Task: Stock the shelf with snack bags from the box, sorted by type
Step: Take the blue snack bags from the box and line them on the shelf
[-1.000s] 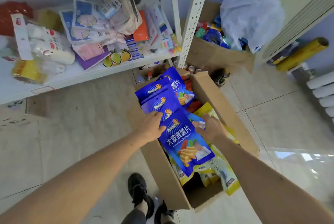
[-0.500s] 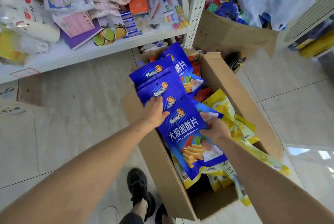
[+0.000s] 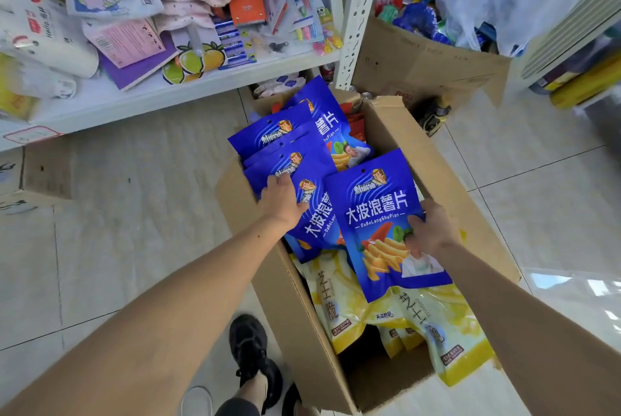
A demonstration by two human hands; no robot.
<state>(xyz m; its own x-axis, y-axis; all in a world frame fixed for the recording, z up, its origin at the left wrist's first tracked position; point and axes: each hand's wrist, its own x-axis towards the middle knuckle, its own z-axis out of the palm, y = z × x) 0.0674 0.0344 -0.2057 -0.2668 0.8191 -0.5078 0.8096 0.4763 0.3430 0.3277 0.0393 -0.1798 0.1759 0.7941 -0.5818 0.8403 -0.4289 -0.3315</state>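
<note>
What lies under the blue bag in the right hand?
Under the blue bag, yellow snack bags lie in the box; whatever sits beneath them is covered.

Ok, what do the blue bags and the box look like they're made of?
The blue bags look like glossy plastic film, maybe foil-lined: light streaks across the print and the edges are flat sealed seams. The box looks like plain brown corrugated cardboard, matte, with bent, worn flaps.

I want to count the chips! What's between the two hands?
In the head view, blue chip bags: the left hand holds a fanned stack, the right hand grips a single bag overlapping that stack.
</note>
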